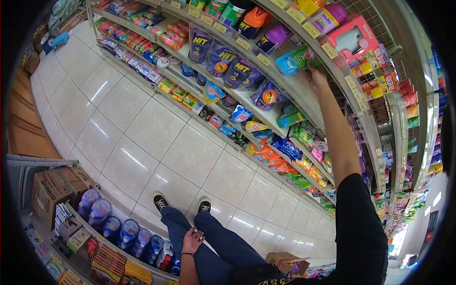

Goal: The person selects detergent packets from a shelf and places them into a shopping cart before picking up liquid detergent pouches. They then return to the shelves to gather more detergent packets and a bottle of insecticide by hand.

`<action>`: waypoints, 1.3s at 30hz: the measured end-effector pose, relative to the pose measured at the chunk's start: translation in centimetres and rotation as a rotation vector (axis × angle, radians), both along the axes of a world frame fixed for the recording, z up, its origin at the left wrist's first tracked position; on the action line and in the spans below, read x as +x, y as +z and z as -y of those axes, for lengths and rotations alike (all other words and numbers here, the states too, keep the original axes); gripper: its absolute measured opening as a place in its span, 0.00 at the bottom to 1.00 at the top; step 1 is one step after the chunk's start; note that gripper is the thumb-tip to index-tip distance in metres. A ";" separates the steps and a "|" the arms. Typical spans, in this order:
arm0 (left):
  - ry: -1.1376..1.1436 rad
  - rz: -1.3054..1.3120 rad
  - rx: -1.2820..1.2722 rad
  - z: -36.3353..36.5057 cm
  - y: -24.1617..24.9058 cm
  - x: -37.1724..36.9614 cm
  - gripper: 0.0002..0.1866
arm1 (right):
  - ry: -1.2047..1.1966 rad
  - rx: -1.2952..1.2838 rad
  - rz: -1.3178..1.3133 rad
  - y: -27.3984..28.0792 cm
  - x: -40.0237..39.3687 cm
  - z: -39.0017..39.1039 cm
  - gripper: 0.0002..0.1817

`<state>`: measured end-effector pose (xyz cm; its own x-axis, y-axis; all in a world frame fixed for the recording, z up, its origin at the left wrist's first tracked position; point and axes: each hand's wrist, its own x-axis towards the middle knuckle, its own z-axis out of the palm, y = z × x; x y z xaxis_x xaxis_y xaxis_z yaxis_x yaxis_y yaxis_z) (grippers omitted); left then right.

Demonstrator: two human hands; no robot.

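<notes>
My right hand (315, 76) reaches up to an upper shelf, its fingers closed around the edge of a green and blue packet (297, 60). The packet's label is too small to read. Near it on the same shelf stand a purple-capped bottle (274, 38) and an orange-capped bottle (255, 21). Just above is a pink Stello-type box (356, 40) behind price tags. Low by my thigh hangs my left hand (193, 240), fingers loosely apart and holding nothing that I can see.
Purple HIT packs (220, 58) line the shelf below, with colourful pouches (273, 159) lower down. Behind me, blue and purple bottles (128, 232) stand on a low shelf beside a cardboard box (59, 190). Another open carton (287, 262) sits near my legs on the tiled floor (142, 142).
</notes>
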<state>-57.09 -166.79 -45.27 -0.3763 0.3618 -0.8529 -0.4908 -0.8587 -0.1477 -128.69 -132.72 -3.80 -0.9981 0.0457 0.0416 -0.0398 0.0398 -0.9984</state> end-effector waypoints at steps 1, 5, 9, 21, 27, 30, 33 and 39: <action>0.001 0.004 0.003 0.0 0.1 0.1 0.16 | -0.006 -0.002 0.008 0.4 0.4 0.4 0.20; 0.006 -0.008 0.000 0.2 0.2 -0.1 0.17 | 0.054 0.099 -0.056 1.3 1.7 3.1 0.23; -0.004 -0.002 0.001 0.2 0.2 -0.4 0.17 | 0.013 0.194 -0.112 0.8 1.9 3.3 0.21; -0.070 -0.053 -0.107 4.0 0.9 -1.9 0.16 | -0.247 0.131 -0.070 1.0 6.8 4.4 0.25; -0.159 -0.143 -0.267 10.1 5.1 -5.0 0.27 | -0.414 -0.241 -0.102 1.8 20.2 2.8 0.16; -0.159 -0.049 -0.406 13.9 8.4 -5.0 0.23 | -0.414 0.052 -0.003 3.4 31.4 6.2 0.07; -0.103 -0.063 -0.431 17.5 8.7 -4.3 0.17 | 0.401 1.125 0.077 -2.6 40.5 -0.6 0.14; -0.178 0.037 -0.639 22.3 12.3 -4.2 0.16 | 0.728 0.735 1.408 -4.9 54.6 -0.3 0.37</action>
<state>-61.24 -189.12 -32.94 -0.3235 -0.1660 -0.9316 -0.6376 -0.6892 0.3442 -74.12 -132.39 -8.71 -0.0943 -0.0184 -0.9954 0.5529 0.8305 -0.0677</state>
